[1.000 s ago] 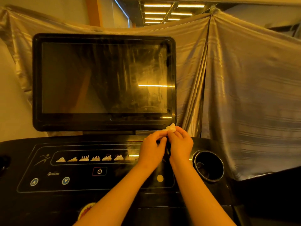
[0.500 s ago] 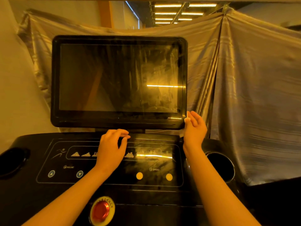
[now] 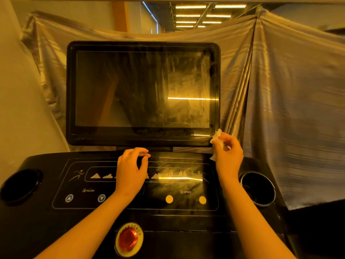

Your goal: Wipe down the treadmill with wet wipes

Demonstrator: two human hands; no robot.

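The black treadmill console point(image 3: 46, 217) fills the lower half of the view, with a large dark screen point(image 3: 141, 90) standing upright behind it. Streaky wipe marks show on the screen's right half. My right hand point(image 3: 228, 156) holds a crumpled white wet wipe point(image 3: 216, 139) at the screen's lower right corner, touching the bezel. My left hand point(image 3: 131, 171) rests on the control panel below the screen's middle, fingers curled and spread, holding nothing.
Cup holders sit at the console's left point(image 3: 20, 186) and right point(image 3: 258, 189) ends. A red emergency button point(image 3: 128, 239) is at the front centre. Two yellow speed buttons point(image 3: 185, 199) lie on the panel. A shiny grey drape point(image 3: 289, 109) hangs behind.
The hands, joined on the wipe a second ago, have parted. The right hand carried the wipe to the screen's lower right corner; the left hand settled on the panel. The view shifted left and down.
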